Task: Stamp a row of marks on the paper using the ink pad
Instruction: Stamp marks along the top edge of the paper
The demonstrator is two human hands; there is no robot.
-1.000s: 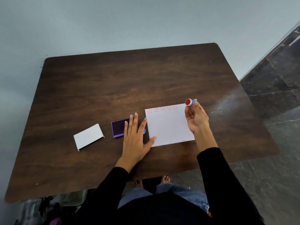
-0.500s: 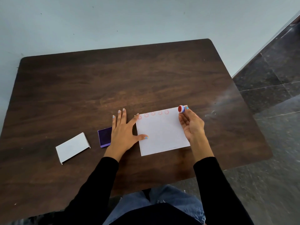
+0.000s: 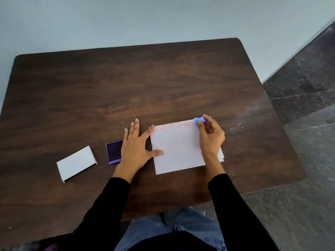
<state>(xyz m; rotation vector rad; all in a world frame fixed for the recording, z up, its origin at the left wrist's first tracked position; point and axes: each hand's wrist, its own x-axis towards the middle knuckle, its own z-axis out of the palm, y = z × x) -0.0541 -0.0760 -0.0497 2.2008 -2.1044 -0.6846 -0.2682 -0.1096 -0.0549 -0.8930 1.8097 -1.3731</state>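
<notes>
White paper (image 3: 178, 149) lies on the dark wooden table (image 3: 126, 87), with a row of several red smiley marks along its far edge. My right hand (image 3: 211, 136) pinches a small blue stamp (image 3: 199, 121), turned face down at the paper's far right corner, just right of the last mark. My left hand (image 3: 135, 144) rests flat with fingers spread, its thumb on the paper's left edge. The purple ink pad (image 3: 113, 151) sits left of that hand, partly hidden under it.
A white lid or card box (image 3: 76, 163) lies on the table left of the ink pad. The table's near edge is close to my lap. A dark tiled floor (image 3: 308, 124) lies to the right, a pale wall beyond the table.
My right hand has turned the stamp from red face showing to face down at the paper's far right corner. The left hand stays flat. The camera view has shifted.
</notes>
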